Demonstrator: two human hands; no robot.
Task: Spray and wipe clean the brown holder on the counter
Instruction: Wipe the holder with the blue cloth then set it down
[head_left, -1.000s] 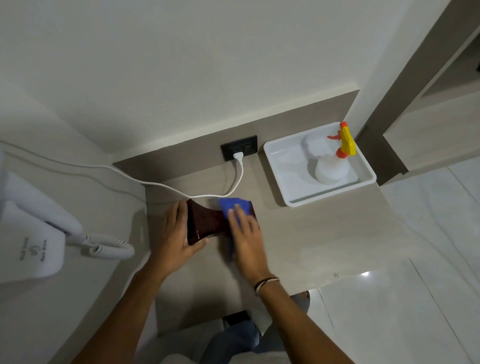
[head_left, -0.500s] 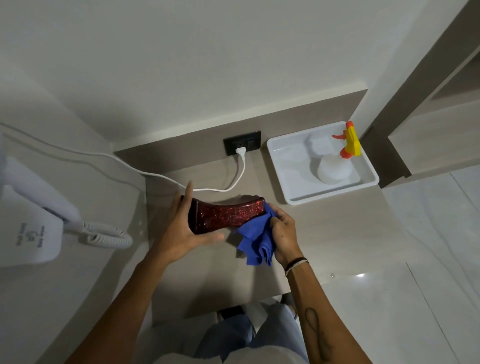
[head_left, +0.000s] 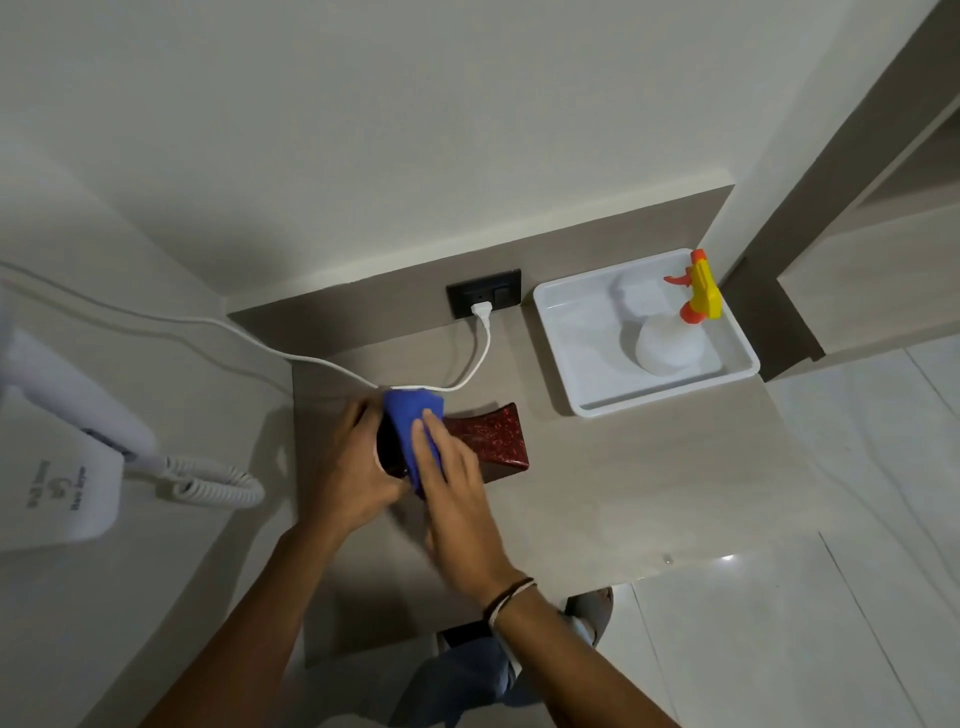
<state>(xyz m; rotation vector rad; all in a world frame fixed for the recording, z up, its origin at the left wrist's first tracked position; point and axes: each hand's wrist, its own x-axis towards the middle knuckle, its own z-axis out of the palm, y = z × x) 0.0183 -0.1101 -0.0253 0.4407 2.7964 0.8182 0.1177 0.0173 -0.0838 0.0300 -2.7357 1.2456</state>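
The brown holder (head_left: 488, 441), glossy with red speckles, lies on its side on the grey counter (head_left: 649, 467). My left hand (head_left: 353, 467) grips its left, open end. My right hand (head_left: 457, 499) presses a blue cloth (head_left: 410, 421) flat over the holder's left part, covering the spot where the two hands meet. Only the holder's flared right end shows. The spray bottle (head_left: 675, 338), white with a yellow and orange trigger head, stands apart in the white tray (head_left: 561, 353) at the back right.
A white cable (head_left: 483, 353) runs from the black wall socket (head_left: 483, 299) across the counter just behind the holder. A white wall-mounted hair dryer (head_left: 62, 467) with a coiled cord (head_left: 213, 480) hangs at the left. The counter's front edge is near my legs.
The holder has come down from a raised, tilted hold to lie on the counter. My right hand carried the cloth from the holder's right end over to its left part.
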